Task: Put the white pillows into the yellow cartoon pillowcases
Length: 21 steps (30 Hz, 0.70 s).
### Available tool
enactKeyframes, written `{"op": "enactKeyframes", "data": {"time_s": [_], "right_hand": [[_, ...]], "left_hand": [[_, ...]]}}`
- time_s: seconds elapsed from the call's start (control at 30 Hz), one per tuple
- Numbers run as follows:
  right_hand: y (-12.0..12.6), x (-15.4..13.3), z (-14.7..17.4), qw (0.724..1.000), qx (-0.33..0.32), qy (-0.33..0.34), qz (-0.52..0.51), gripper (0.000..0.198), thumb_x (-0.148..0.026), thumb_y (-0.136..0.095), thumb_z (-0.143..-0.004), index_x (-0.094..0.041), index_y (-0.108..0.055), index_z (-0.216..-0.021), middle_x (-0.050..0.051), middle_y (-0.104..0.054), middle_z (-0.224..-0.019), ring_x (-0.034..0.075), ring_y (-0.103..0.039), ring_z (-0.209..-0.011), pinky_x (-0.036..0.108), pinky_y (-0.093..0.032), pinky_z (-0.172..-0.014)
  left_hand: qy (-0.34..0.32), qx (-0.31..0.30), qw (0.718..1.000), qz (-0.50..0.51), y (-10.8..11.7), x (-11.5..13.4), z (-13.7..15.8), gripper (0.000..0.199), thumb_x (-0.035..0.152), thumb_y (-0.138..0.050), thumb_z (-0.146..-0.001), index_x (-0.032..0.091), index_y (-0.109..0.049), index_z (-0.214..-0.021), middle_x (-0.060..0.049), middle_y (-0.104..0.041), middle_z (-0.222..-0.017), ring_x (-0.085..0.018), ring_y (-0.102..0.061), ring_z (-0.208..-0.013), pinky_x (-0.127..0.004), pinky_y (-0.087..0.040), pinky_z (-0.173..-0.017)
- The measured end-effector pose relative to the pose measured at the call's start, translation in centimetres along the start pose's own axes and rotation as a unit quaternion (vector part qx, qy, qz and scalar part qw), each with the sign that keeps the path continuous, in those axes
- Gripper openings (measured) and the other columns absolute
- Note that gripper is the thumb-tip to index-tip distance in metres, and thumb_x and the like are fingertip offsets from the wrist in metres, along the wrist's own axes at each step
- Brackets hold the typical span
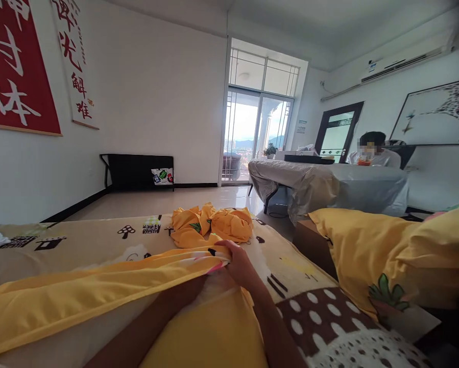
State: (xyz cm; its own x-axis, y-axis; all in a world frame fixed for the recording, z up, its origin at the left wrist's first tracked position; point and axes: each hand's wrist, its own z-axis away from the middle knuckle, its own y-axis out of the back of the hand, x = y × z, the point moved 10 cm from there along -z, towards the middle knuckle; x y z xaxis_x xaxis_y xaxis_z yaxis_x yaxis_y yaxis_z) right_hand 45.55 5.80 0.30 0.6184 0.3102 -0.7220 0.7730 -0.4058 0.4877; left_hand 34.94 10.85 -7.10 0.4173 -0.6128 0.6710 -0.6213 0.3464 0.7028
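A yellow cloth cover [99, 291] stretches across the front, its long hemmed edge running from lower left to the middle. My right hand [237, 260] grips the cover's far corner, where a white, pink and black printed part shows, with fingers closed around the cloth. From below, my left forearm [148, 319] reaches under that edge. The cover hides my left hand and its fingers. Whitish material [110, 327] lies beneath the edge around the left forearm. Just beyond my right hand is a crumpled yellow cloth bundle [214, 225] with a green leaf print.
A patterned blanket [267, 266] covers the surface under the cloth. On the right, a yellow pillow [367, 250] with a plant print rests on a brown box [313, 243]. Farther back, a person [377, 151] sits behind a plastic-covered table [317, 179]. A black folded item [133, 174] leans against the wall.
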Motion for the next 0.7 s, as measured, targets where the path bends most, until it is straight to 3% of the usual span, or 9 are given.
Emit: {"op": "enactKeyframes", "data": {"time_s": [0.1, 0.2, 0.37, 0.53, 0.7], "right_hand": [[1.0, -0.8, 0.2, 0.997, 0.057, 0.006, 0.044, 0.039, -0.011, -0.057, -0.059, -0.016, -0.064, -0.097, 0.008, -0.065, -0.096, 0.021, -0.058, -0.088, 0.03, -0.044, -0.079], [1.1, -1.2, 0.2, 0.994, 0.086, 0.021, 0.064, 0.031, -0.005, -0.048, -0.057, -0.017, -0.063, -0.081, 0.004, -0.064, -0.082, 0.018, -0.058, -0.077, 0.026, -0.042, -0.068], [0.7, 0.0, 0.0, 0.988, 0.086, -0.012, 0.126, 0.029, -0.004, -0.045, -0.056, -0.019, -0.061, -0.074, 0.003, -0.065, -0.074, 0.017, -0.056, -0.07, 0.024, -0.036, -0.062], [0.6, 0.3, 0.0, 0.984, 0.08, -0.018, 0.158, 0.023, -0.004, -0.046, -0.056, -0.018, -0.06, -0.068, 0.004, -0.063, -0.075, 0.015, -0.053, -0.068, 0.022, -0.033, -0.06], [0.5, 0.4, -0.2, 0.989, 0.081, -0.037, 0.115, 0.016, -0.008, -0.05, -0.057, -0.017, -0.06, -0.065, 0.002, -0.064, -0.063, 0.015, -0.053, -0.061, 0.023, -0.03, -0.055]], "left_hand": [[-0.065, 0.013, 0.994, -0.087, 0.7, 2.3, 1.2, 0.042, 0.035, -0.032, -0.092, 0.028, -0.049, -0.13, -0.003, -0.046, -0.141, -0.024, -0.04, -0.129, -0.047, -0.026, -0.114], [-0.138, 0.0, 0.969, -0.203, 0.8, 4.5, 2.1, 0.046, 0.025, -0.032, -0.091, 0.03, -0.045, -0.135, -0.003, -0.042, -0.145, -0.025, -0.035, -0.133, -0.05, -0.022, -0.114], [-0.087, -0.035, 0.976, -0.197, 0.7, 4.7, 1.7, 0.047, 0.032, -0.041, -0.091, 0.031, -0.039, -0.138, -0.003, -0.041, -0.145, -0.024, -0.037, -0.133, -0.046, -0.028, -0.113], [-0.099, -0.036, 0.958, -0.269, 0.2, 5.6, 1.5, 0.036, 0.026, -0.04, -0.09, 0.022, -0.057, -0.122, -0.01, -0.049, -0.138, -0.03, -0.043, -0.127, -0.049, -0.03, -0.11], [-0.094, -0.036, 0.963, -0.248, 0.4, 6.4, 1.6, 0.032, 0.025, -0.036, -0.09, 0.022, -0.062, -0.109, -0.009, -0.059, -0.126, -0.028, -0.052, -0.116, -0.046, -0.038, -0.104]]}}
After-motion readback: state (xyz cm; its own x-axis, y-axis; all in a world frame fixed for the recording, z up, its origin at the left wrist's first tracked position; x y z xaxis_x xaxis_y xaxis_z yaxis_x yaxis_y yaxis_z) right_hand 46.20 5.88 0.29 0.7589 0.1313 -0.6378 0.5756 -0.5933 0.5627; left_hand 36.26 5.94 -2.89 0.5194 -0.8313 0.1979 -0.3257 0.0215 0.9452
